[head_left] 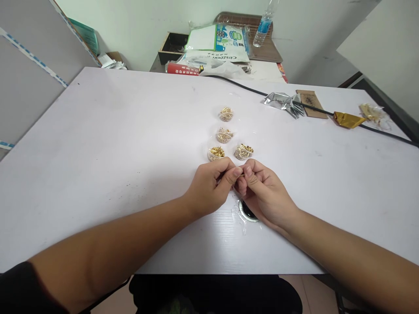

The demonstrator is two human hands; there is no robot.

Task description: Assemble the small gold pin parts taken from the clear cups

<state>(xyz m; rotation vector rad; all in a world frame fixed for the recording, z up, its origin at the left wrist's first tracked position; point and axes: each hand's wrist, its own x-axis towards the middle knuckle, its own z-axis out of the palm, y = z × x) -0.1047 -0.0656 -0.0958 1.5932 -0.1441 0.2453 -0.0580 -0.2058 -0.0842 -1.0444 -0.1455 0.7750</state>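
My left hand [211,185] and my right hand [270,192] meet above the white table, thumb to forefinger on each side. Between their fingertips shows a sliver of a thin gold-coloured pin [241,175]; the rest of it is covered by the fingers. Just beyond the hands sit small clear cups of gold-coloured metal pins: one at the left [216,152], one at the right [244,151]. Two more cups stand farther back, a middle cup [224,135] and a far cup [226,114]. Under my right hand lies a round dark dish [248,210] with a pale rim, partly hidden.
A black cable [242,86] crosses the table's back right, passing a silver foil packet [281,101], a cardboard piece [312,104], a gold foil packet [348,120] and a clear bag [375,114]. Behind the table are a water bottle [263,28] and a black box [173,46].
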